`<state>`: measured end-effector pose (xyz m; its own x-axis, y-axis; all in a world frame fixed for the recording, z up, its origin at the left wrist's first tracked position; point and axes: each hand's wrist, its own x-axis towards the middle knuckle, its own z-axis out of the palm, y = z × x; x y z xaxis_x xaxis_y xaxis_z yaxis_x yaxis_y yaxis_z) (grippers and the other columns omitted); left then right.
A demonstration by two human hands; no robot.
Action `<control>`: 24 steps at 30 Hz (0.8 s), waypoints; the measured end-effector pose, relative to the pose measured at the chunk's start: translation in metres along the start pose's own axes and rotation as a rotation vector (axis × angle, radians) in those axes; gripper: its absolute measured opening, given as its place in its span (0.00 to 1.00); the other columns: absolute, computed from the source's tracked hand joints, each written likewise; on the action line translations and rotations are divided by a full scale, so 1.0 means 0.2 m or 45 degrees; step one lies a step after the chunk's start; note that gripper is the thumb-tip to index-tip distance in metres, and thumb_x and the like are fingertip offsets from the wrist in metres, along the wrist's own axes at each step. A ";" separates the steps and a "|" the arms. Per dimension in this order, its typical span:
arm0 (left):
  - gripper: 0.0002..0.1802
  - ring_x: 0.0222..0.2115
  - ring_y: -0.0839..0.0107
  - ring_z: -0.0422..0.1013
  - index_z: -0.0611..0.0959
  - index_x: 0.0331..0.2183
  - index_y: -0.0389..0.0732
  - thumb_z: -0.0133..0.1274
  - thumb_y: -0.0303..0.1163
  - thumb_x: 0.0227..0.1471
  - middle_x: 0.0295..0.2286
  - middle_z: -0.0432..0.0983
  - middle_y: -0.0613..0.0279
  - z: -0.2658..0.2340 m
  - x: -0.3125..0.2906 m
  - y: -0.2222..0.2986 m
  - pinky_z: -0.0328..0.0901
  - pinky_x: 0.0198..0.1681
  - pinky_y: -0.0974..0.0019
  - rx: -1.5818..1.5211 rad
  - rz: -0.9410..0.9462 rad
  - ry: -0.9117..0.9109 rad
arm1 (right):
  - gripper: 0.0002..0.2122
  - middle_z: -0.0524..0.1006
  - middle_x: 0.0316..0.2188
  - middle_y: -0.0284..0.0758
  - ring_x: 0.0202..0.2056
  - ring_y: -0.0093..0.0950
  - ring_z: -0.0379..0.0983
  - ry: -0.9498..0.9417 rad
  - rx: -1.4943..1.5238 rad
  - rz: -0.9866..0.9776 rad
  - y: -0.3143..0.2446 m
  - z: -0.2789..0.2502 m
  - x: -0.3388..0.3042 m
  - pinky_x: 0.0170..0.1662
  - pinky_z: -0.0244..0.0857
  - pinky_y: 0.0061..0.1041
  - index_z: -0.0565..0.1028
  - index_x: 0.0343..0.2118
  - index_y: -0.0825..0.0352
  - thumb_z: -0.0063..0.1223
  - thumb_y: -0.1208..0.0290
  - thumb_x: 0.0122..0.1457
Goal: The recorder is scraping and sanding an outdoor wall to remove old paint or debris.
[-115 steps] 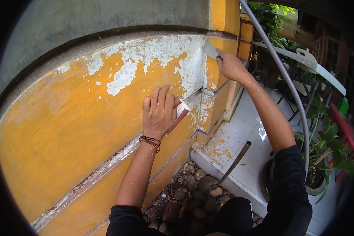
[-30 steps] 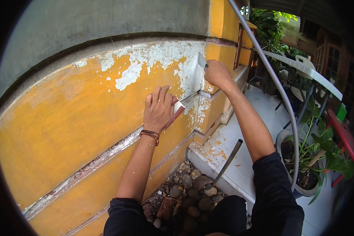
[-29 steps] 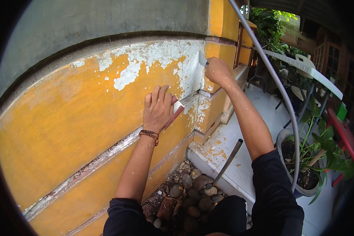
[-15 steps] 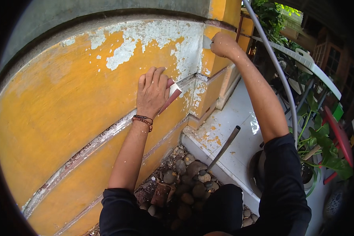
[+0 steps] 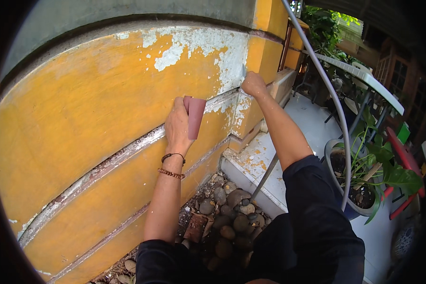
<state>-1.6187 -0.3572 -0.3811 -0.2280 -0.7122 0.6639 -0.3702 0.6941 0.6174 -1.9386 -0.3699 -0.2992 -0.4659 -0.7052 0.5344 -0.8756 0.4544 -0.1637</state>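
My right hand (image 5: 254, 84) is closed round a scraper, whose grey blade (image 5: 244, 70) points up against the corner of the yellow wall (image 5: 94, 94). The scraper's handle is hidden in my fist. White undercoat (image 5: 232, 59) shows beside the blade where paint has come off. Lower and to the left, my left hand (image 5: 176, 125) holds a folded sheet of reddish-brown sandpaper (image 5: 197, 118) in front of the wall, near the ledge. My left fingers are partly hidden behind the sheet. Two bracelets (image 5: 171, 173) circle that wrist.
Below lie rounded stones (image 5: 227, 232) and a broken brick (image 5: 195, 228). A metal pipe (image 5: 265, 175) leans by the white tiled step (image 5: 255, 175), which carries paint flakes. To the right stand a potted plant (image 5: 355, 180), a grey hose (image 5: 333, 94), a white table (image 5: 364, 75) and a red chair (image 5: 404, 161).
My right hand and the scraper have moved down along the wall corner. My left hand has dropped slightly and turned, so the sandpaper's brown face shows more. The view has shifted a little.
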 end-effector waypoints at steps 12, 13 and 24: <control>0.07 0.36 0.42 0.78 0.75 0.40 0.41 0.49 0.31 0.62 0.36 0.81 0.45 -0.03 0.02 -0.12 0.69 0.37 0.46 0.097 0.153 0.034 | 0.19 0.81 0.41 0.52 0.45 0.55 0.77 0.027 -0.386 -0.375 0.55 -0.02 0.00 0.47 0.70 0.53 0.67 0.57 0.67 0.49 0.62 0.68; 0.06 0.36 0.42 0.78 0.75 0.41 0.42 0.47 0.30 0.63 0.35 0.81 0.46 -0.02 0.02 -0.13 0.69 0.37 0.46 0.091 0.178 0.035 | 0.18 0.81 0.41 0.53 0.44 0.55 0.77 -0.212 -0.636 -0.596 0.57 0.02 -0.03 0.46 0.70 0.54 0.67 0.56 0.68 0.49 0.62 0.69; 0.06 0.34 0.43 0.78 0.75 0.42 0.44 0.47 0.32 0.64 0.33 0.82 0.47 -0.01 0.03 -0.16 0.68 0.34 0.46 0.209 0.183 0.100 | 0.14 0.80 0.43 0.53 0.47 0.54 0.76 -0.032 -0.387 -0.348 0.52 -0.05 -0.07 0.48 0.69 0.53 0.67 0.49 0.66 0.46 0.60 0.70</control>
<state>-1.6061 -0.3838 -0.3952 -0.2202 -0.5924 0.7750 -0.4818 0.7569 0.4417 -2.0213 -0.3081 -0.3149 -0.2276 -0.8335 0.5034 -0.8917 0.3861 0.2362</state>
